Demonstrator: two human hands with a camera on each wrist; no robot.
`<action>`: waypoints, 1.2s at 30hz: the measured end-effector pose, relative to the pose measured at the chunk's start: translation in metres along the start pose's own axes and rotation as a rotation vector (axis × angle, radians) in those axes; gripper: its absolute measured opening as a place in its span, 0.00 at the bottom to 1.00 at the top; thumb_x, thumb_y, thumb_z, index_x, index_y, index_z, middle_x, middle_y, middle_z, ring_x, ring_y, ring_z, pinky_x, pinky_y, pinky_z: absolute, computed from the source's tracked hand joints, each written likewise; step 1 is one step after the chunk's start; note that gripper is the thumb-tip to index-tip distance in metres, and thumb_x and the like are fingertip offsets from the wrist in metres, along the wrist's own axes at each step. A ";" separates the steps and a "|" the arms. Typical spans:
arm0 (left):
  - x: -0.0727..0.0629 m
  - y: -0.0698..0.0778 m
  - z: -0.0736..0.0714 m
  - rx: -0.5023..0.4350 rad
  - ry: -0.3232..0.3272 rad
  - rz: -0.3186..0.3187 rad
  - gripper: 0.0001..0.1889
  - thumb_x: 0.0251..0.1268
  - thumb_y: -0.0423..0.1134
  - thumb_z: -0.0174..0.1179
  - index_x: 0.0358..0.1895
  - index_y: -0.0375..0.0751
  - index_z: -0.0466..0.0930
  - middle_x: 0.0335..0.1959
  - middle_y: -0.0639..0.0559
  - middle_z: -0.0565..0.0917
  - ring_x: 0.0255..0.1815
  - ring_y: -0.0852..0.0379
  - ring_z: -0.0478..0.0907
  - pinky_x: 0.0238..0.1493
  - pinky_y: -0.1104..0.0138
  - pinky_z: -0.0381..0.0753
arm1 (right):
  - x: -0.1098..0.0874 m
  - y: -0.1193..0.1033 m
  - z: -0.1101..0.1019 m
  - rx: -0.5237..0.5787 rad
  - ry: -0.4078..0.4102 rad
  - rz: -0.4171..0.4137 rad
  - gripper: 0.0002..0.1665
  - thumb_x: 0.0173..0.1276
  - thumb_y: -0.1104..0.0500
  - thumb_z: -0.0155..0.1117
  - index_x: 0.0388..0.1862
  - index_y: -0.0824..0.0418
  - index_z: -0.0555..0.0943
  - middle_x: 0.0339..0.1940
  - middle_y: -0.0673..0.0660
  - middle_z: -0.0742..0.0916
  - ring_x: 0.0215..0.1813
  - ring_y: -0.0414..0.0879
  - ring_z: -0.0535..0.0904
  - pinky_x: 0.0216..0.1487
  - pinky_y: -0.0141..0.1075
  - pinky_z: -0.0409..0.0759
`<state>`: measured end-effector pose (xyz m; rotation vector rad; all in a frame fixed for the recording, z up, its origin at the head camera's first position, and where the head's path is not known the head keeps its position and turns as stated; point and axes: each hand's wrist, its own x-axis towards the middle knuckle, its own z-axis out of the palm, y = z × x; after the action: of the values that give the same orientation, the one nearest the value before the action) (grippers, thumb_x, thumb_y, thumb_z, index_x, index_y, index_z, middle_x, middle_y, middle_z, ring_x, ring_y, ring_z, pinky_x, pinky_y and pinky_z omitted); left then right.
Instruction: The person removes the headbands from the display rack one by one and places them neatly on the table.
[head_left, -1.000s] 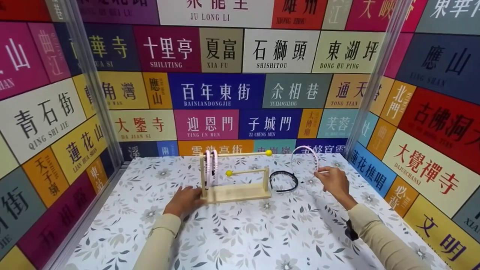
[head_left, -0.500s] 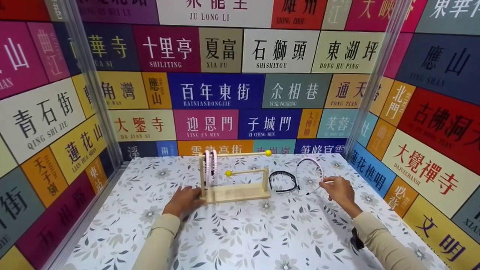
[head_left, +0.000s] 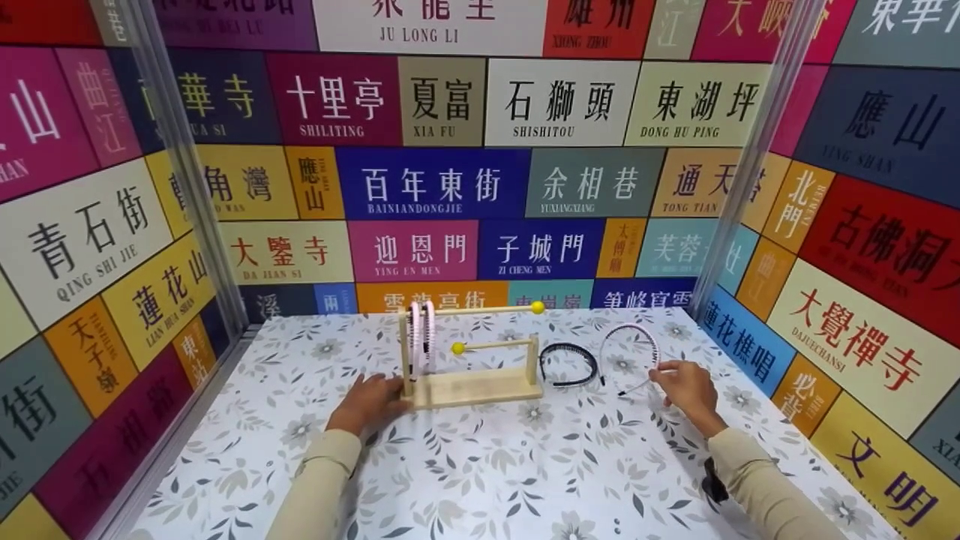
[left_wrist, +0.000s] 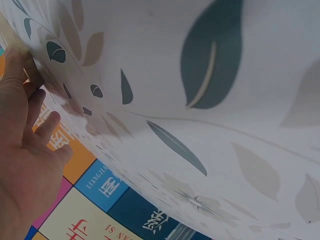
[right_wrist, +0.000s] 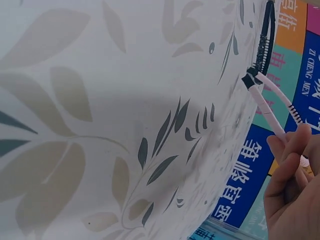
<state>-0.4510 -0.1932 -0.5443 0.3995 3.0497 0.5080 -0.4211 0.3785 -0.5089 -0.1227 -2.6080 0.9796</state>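
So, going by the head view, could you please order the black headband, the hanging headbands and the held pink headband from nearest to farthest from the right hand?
1. Held pink headband: pinched in the right hand, at the right.
2. Black headband: on the table, just right of the wooden stand.
3. Hanging headbands: toward the left end of the stand's upper rod.
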 end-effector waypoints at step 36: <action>-0.003 0.001 0.000 0.018 0.027 0.025 0.19 0.72 0.52 0.66 0.62 0.52 0.83 0.53 0.52 0.87 0.63 0.46 0.79 0.80 0.41 0.55 | 0.002 0.019 0.031 0.044 0.114 0.000 0.18 0.74 0.60 0.64 0.57 0.69 0.85 0.50 0.68 0.90 0.27 0.51 0.89 0.22 0.30 0.76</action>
<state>-0.4476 -0.1933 -0.5441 0.4353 3.0813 0.4912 -0.4351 0.3743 -0.5424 -0.1632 -2.4817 0.9989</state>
